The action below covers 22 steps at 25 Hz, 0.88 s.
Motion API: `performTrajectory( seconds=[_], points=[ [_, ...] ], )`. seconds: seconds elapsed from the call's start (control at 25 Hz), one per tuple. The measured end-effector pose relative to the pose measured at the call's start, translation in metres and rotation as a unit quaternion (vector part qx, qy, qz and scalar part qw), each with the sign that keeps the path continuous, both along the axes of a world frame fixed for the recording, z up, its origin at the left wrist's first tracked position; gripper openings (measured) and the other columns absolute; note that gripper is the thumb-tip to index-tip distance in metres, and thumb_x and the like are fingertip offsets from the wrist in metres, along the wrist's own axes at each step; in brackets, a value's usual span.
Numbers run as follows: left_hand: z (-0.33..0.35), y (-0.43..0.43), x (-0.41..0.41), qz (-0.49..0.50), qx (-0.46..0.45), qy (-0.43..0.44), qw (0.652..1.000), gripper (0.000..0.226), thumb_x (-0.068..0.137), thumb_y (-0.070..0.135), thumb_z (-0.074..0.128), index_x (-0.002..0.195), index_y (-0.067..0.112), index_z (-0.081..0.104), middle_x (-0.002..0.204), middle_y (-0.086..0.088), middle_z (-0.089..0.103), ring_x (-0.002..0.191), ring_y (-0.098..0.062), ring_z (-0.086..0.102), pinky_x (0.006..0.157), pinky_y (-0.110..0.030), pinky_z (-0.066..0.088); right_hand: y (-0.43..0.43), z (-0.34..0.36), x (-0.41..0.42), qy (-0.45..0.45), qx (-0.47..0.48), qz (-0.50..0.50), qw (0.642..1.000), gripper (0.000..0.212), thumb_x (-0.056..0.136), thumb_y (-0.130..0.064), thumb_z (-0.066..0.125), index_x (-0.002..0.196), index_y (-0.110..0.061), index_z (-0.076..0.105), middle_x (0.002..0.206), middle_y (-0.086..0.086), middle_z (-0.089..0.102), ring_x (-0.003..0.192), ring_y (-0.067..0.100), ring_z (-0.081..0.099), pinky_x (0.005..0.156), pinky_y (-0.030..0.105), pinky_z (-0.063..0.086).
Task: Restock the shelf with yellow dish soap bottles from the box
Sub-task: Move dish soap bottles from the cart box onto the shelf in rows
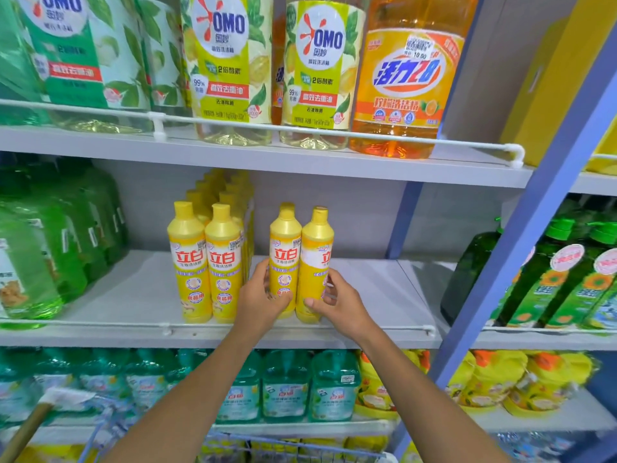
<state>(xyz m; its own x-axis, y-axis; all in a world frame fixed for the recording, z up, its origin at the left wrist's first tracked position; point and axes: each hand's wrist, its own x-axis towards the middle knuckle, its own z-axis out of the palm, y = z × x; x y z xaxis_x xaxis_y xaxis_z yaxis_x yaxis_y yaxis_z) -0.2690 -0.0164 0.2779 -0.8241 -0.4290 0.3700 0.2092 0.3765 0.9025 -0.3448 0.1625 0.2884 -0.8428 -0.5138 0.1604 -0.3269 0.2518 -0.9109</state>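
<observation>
On the middle shelf (140,295) stand two rows of yellow dish soap bottles (207,262) running toward the back. To their right, two more yellow bottles stand upright near the front rail. My left hand (258,300) grips the lower part of the left one (284,248). My right hand (337,304) holds the base of the right one (316,255), whose label is turned sideways. Another yellow cap shows just behind the left bottle. The box is not in view.
Green bottles (50,255) fill the shelf's left end, and bare shelf lies to the right up to a blue post (534,212). A thin white rail (300,326) runs along the shelf front. Large bottles sit on the shelf above, teal ones (283,385) below.
</observation>
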Motion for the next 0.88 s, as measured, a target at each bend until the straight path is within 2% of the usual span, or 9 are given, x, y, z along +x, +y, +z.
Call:
performTrajectory(
  seconds=[0.08, 0.2, 0.32, 0.44, 0.6, 0.76, 0.88],
  points=[
    [-0.008, 0.003, -0.001, 0.026, 0.001, -0.003, 1.000, 0.067, 0.079, 0.013, 0.082, 0.136, 0.024, 0.050, 0.121, 0.004, 0.067, 0.110, -0.009, 0.066, 0.094, -0.037, 0.057, -0.003, -0.003, 0.000, 0.007, 0.007, -0.027, 1.000, 0.065, 0.083, -0.015, 0.083, 0.139, -0.017, 0.049, 0.119, -0.007, 0.064, 0.097, -0.011, 0.064, 0.080, 0.009, 0.053],
    [-0.011, 0.006, -0.004, 0.050, -0.019, -0.017, 0.998, 0.068, 0.077, 0.017, 0.085, 0.135, 0.019, 0.051, 0.118, 0.006, 0.066, 0.107, -0.010, 0.065, 0.094, -0.036, 0.057, -0.014, -0.014, 0.000, 0.041, 0.026, -0.101, 0.994, 0.068, 0.077, -0.035, 0.087, 0.133, -0.023, 0.051, 0.123, -0.006, 0.064, 0.103, 0.004, 0.064, 0.090, 0.026, 0.058],
    [-0.014, 0.004, -0.007, 0.064, -0.034, -0.026, 0.997, 0.068, 0.075, 0.022, 0.086, 0.132, 0.017, 0.051, 0.121, 0.001, 0.067, 0.108, -0.014, 0.066, 0.093, -0.041, 0.058, -0.029, -0.017, -0.002, 0.073, 0.068, -0.158, 0.982, 0.068, 0.074, -0.047, 0.085, 0.127, -0.023, 0.050, 0.121, -0.005, 0.061, 0.107, 0.013, 0.062, 0.091, 0.036, 0.057],
    [-0.018, 0.003, -0.010, 0.090, -0.066, -0.031, 0.993, 0.068, 0.074, 0.029, 0.087, 0.132, 0.018, 0.051, 0.123, -0.001, 0.067, 0.108, -0.017, 0.066, 0.090, -0.043, 0.058, -0.035, -0.013, -0.002, 0.070, 0.093, -0.178, 0.977, 0.066, 0.075, -0.047, 0.084, 0.126, -0.021, 0.051, 0.120, -0.002, 0.060, 0.107, 0.017, 0.062, 0.090, 0.037, 0.055],
    [-0.022, 0.013, -0.011, 0.146, -0.109, -0.021, 0.983, 0.061, 0.074, 0.031, 0.086, 0.126, 0.018, 0.056, 0.113, -0.001, 0.067, 0.100, -0.019, 0.064, 0.083, -0.044, 0.058, -0.034, -0.026, 0.002, 0.077, 0.150, -0.167, 0.971, 0.063, 0.077, -0.046, 0.083, 0.125, -0.022, 0.051, 0.117, 0.000, 0.060, 0.104, 0.019, 0.064, 0.085, 0.035, 0.056],
    [-0.015, 0.014, -0.017, 0.166, -0.123, -0.032, 0.978, 0.054, 0.074, 0.029, 0.086, 0.118, 0.012, 0.061, 0.107, -0.005, 0.072, 0.091, -0.020, 0.067, 0.078, -0.035, 0.057, -0.034, -0.024, -0.005, 0.070, 0.160, -0.167, 0.970, 0.056, 0.076, -0.044, 0.084, 0.115, -0.015, 0.056, 0.111, 0.004, 0.065, 0.098, 0.023, 0.067, 0.078, 0.033, 0.054],
    [-0.009, 0.019, -0.025, 0.197, -0.120, -0.053, 0.972, 0.054, 0.074, 0.028, 0.086, 0.117, 0.009, 0.061, 0.108, -0.010, 0.072, 0.092, -0.026, 0.068, 0.074, -0.028, 0.050, -0.039, -0.022, -0.011, 0.061, 0.151, -0.179, 0.970, 0.052, 0.077, -0.047, 0.082, 0.109, -0.014, 0.057, 0.107, 0.006, 0.067, 0.095, 0.025, 0.068, 0.076, 0.035, 0.055]
  ],
)
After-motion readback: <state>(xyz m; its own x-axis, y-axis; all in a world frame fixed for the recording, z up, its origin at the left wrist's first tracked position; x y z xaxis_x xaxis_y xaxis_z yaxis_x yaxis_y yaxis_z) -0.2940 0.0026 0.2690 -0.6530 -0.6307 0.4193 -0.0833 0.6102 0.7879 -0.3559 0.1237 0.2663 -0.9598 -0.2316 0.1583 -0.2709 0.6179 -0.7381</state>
